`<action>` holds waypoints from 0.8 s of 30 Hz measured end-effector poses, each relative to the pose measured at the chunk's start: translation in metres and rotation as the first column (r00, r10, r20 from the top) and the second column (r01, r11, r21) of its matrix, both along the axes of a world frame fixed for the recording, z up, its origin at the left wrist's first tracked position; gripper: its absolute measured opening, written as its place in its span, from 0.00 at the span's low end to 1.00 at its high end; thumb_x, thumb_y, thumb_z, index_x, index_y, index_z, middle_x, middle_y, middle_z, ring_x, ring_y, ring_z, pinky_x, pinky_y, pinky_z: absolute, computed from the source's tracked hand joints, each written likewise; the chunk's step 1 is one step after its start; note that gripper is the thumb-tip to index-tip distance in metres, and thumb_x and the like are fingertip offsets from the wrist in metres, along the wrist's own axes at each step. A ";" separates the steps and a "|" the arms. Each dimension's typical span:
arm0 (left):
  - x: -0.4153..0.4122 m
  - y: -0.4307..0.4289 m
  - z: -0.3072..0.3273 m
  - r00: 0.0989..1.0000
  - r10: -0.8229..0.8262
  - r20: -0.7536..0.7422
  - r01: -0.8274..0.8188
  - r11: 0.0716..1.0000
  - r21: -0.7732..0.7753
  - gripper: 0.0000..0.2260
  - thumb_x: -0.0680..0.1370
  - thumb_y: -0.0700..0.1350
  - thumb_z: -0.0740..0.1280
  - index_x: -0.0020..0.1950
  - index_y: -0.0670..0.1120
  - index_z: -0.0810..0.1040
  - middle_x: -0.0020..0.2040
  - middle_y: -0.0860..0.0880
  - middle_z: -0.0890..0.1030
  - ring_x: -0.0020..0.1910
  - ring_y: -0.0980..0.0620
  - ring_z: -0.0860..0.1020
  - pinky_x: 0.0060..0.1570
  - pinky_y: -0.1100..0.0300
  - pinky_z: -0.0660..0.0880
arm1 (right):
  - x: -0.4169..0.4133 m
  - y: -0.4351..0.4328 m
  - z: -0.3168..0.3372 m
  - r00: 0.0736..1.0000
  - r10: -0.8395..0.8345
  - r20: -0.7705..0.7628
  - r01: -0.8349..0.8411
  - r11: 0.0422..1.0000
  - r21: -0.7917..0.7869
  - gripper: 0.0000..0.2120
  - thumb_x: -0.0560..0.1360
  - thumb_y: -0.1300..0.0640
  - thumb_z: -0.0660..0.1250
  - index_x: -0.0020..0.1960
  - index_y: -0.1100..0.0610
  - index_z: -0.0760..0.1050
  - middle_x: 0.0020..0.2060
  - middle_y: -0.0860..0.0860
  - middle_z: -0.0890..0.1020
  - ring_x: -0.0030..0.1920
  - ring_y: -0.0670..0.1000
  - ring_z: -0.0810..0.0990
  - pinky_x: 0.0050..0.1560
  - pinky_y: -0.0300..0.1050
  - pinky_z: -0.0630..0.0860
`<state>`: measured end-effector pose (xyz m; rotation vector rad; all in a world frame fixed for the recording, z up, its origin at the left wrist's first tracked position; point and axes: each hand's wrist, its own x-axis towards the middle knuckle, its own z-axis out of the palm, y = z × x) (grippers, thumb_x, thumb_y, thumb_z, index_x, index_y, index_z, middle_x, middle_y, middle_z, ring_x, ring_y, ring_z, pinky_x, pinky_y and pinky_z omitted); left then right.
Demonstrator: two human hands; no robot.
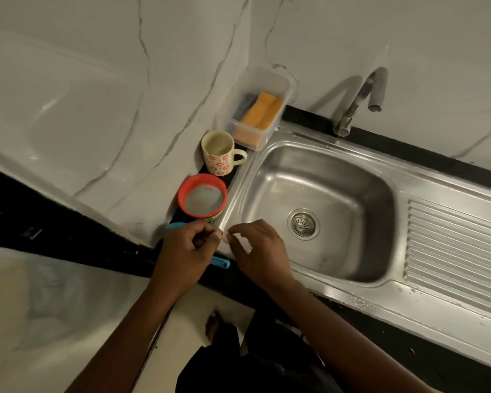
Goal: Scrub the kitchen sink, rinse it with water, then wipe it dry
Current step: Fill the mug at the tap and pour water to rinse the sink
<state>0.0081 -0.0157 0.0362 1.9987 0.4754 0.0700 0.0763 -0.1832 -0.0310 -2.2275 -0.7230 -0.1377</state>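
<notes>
1. Far left is just the marble-look wall (pixel 97 109), with a strip of dark counter (pixel 68 236) running under it.
2. The left hand (pixel 184 251) is over the counter, right at the sink's near left corner. Its fingers are curled in, with thumb and forefinger tips close together. A blue thing (pixel 220 262) pokes out from under it on both sides. Honestly can't tell if the hand is gripping that or just sitting above it.
3. Just behind the left hand is a red-rimmed bowl (pixel 187 188) on the counter, tight against the sink's left edge. Behind that is a floral mug (pixel 220 161), upright, with its handle pointing at the sink.
4. The right hand (pixel 260 251) is just beside the left one, over the sink's near left corner. Its fingers are bent loosely and the tips point toward the left hand. There's a pale blur between the two hands, so I can't tell if it's pinching anything.
5. At the back left corner is a clear plastic tub (pixel 267 78) with an orange sponge (pixel 262 110) lying in it.
6. The sink (pixel 338 177) itself is stainless steel and sits in the middle of the view, set into the counter. The drain (pixel 303 224) is in the basin floor.
7. The faucet (pixel 360 100) stands behind the basin, with its spout end turned down.
8. On the right is the ribbed drainboard (pixel 454 245), with some water drops (pixel 360 302) on the front rim.
</notes>
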 end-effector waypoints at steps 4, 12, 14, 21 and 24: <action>0.025 -0.029 -0.006 0.999 -0.030 -0.024 0.029 0.998 -0.047 0.04 0.80 0.46 0.72 0.46 0.51 0.85 0.40 0.54 0.85 0.42 0.54 0.84 0.47 0.52 0.83 | 0.042 -0.055 -0.003 0.970 -0.143 -0.197 0.142 0.990 -0.021 0.04 0.80 0.52 0.71 0.52 0.48 0.84 0.43 0.42 0.85 0.44 0.42 0.81 0.45 0.37 0.76; 0.070 -0.101 -0.038 0.993 -0.097 -0.064 0.097 0.995 0.004 0.06 0.79 0.44 0.73 0.43 0.53 0.85 0.38 0.58 0.84 0.41 0.57 0.82 0.44 0.67 0.75 | 0.114 -0.150 -0.070 0.851 -0.316 -0.420 0.209 0.937 -0.281 0.06 0.78 0.52 0.70 0.51 0.51 0.87 0.41 0.48 0.87 0.42 0.50 0.84 0.47 0.49 0.81; 0.082 -0.115 -0.048 0.991 -0.108 -0.079 0.108 0.994 -0.003 0.06 0.80 0.45 0.73 0.43 0.52 0.85 0.37 0.59 0.83 0.39 0.59 0.81 0.42 0.69 0.74 | 0.125 -0.159 -0.085 0.837 -0.308 -0.453 0.155 0.927 -0.342 0.08 0.79 0.53 0.70 0.53 0.51 0.87 0.45 0.50 0.88 0.46 0.53 0.85 0.50 0.49 0.81; 0.106 -0.143 -0.072 0.975 -0.158 -0.159 0.155 0.987 -0.028 0.05 0.79 0.46 0.73 0.43 0.52 0.84 0.37 0.61 0.83 0.39 0.62 0.81 0.40 0.75 0.72 | 0.141 -0.161 -0.133 0.766 -0.246 -0.594 -0.219 0.769 -0.600 0.20 0.83 0.48 0.60 0.75 0.45 0.73 0.68 0.60 0.77 0.66 0.62 0.77 0.67 0.55 0.75; 0.113 -0.141 -0.077 0.966 -0.190 -0.175 0.190 0.982 -0.017 0.06 0.79 0.46 0.73 0.42 0.53 0.84 0.37 0.61 0.83 0.39 0.62 0.81 0.40 0.75 0.71 | 0.142 -0.153 -0.141 0.792 -0.184 -0.582 -0.357 0.634 -0.686 0.22 0.84 0.48 0.56 0.77 0.48 0.67 0.72 0.58 0.73 0.72 0.61 0.68 0.69 0.59 0.68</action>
